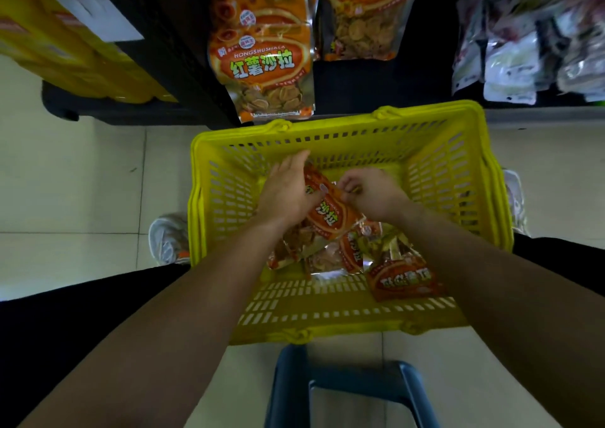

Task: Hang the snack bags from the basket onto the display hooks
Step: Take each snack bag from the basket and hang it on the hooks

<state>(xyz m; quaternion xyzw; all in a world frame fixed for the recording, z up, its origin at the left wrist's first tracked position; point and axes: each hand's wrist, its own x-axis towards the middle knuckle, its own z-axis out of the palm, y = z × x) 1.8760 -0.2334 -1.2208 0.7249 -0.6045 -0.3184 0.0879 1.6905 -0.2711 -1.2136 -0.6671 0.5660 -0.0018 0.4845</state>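
With some hung bags (262,60) already on display at top centre, the left hand (288,192) clasps and the right hand (373,195) pinches one orange bag (327,213) inside the mid-frame basket (442,172), where several spare bags (402,277) remain.

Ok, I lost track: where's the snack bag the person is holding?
In the head view the orange snack bag is mid-frame over the yellow basket, held between the left hand and right hand, above the loose bags.
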